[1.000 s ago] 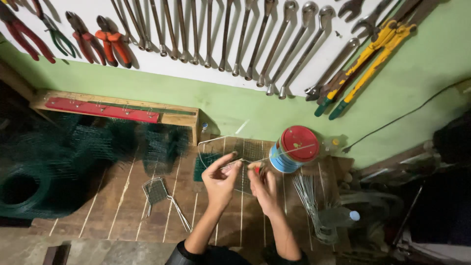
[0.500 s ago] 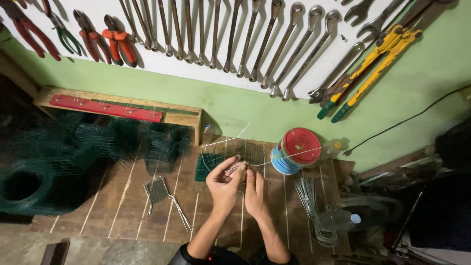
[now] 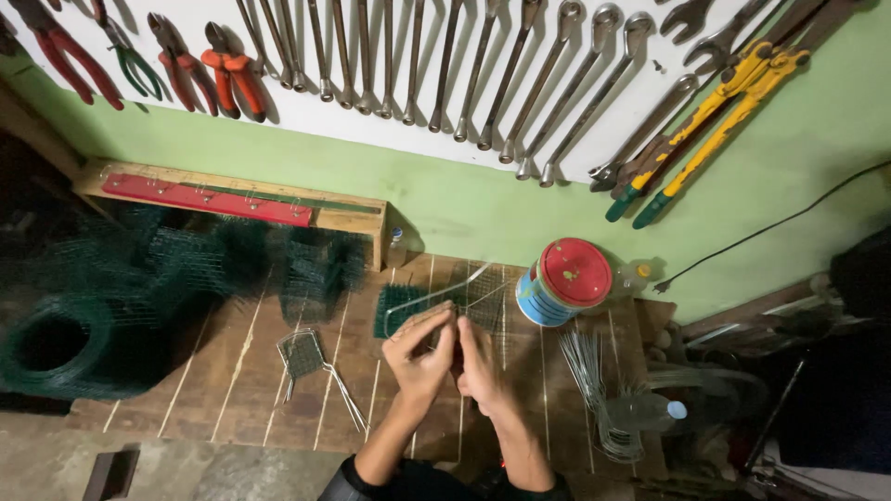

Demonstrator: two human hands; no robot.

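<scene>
My left hand and my right hand are pressed close together over the wooden workbench, fingers curled around a small piece of green wire mesh and thin wire. The mesh piece lies flat just beyond my fingertips. What exactly sits between my fingers is hidden. A blue tin with a red lid stands to the right of the mesh.
Rolls and stacks of green mesh fill the left of the bench. A small finished mesh piece with wire legs lies left of my hands. A bundle of cut wires and a plastic bottle lie right. Wrenches, pliers and bolt cutters hang above.
My right hand has moved left from beside the tin to meet the left hand; both now sit closer together and slightly nearer to me.
</scene>
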